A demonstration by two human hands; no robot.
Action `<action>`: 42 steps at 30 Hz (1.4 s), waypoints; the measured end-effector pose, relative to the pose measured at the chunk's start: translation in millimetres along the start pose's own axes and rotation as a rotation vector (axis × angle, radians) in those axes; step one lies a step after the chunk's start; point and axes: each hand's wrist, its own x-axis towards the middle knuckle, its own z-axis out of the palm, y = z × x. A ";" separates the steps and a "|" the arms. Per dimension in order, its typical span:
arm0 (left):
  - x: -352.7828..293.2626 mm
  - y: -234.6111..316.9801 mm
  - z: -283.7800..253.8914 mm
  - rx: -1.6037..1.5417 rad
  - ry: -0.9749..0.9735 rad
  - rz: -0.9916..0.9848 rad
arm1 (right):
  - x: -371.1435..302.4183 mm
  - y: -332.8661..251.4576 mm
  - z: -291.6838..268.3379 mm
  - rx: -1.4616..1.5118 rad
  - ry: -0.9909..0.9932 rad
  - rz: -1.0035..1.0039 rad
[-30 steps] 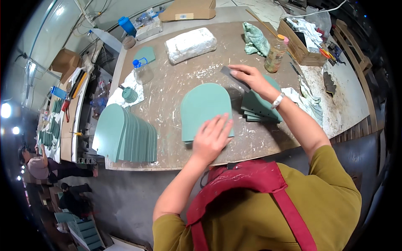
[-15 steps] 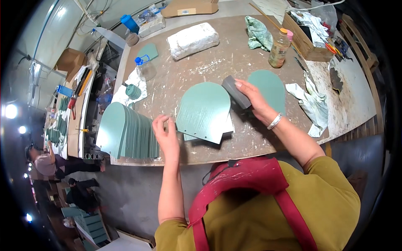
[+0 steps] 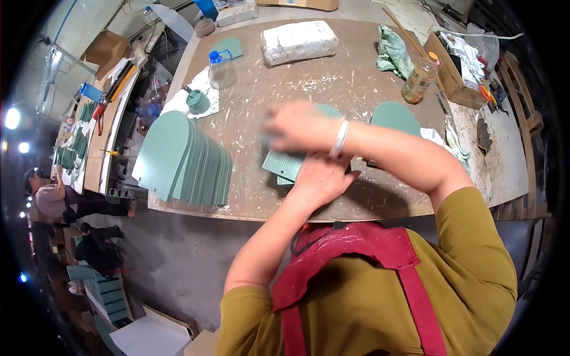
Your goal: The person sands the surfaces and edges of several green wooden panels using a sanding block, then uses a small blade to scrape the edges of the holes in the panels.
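Fingers (image 3: 275,123) of the right hand (image 3: 301,126), past a panel stack (image 3: 185,160) fanned within reach, blur beyond telling their grip above a green panel (image 3: 284,165) that the left hand (image 3: 325,179), thumb apart, other fingers hidden, seems to steady, another panel (image 3: 396,115) rightward on the white-scuffed bench (image 3: 356,89) in this cluttered workshop.

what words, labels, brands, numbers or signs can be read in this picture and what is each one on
Clear, tall bottle with an orange cap: printed label with characters, not copied out here.
Flat brown cardboard box at the top edge: pale label, cut off and too small to read.
Round-topped green panels at the centre: no writing visible on the parts that show.
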 end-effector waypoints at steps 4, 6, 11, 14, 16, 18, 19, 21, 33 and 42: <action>3.2 -0.6 -5.1 -0.035 0.173 0.100 | 7.7 22.2 -20.9 -0.117 0.087 0.035; 1.3 -9.1 20.6 -0.222 0.326 0.046 | 3.0 -35.7 -17.0 -0.084 0.013 -0.140; 4.3 -1.4 -12.5 -0.029 0.063 0.085 | 2.3 24.9 -4.9 0.076 0.071 0.209; 2.5 -0.8 -4.6 0.001 0.344 0.165 | 4.8 35.4 -21.3 -0.203 0.021 0.261; 4.2 -8.4 -2.0 0.009 0.213 0.084 | -0.1 -8.2 -16.4 -0.154 -0.028 0.123; 2.3 -7.4 0.0 0.038 0.105 0.044 | -11.0 8.7 5.9 -0.029 0.168 0.170; 1.5 -4.6 -2.0 0.011 0.288 0.134 | -11.4 33.1 -2.9 0.007 0.172 0.290; 0.6 -1.4 -4.6 -0.026 0.246 0.129 | -14.9 83.3 -20.9 0.029 0.068 0.497; 1.8 -1.1 -10.9 -0.173 0.206 0.073 | -84.7 144.6 -1.9 0.144 0.072 0.603; 42.4 -84.4 -26.5 -0.083 0.240 -0.251 | -103.9 91.1 34.1 0.597 0.577 0.211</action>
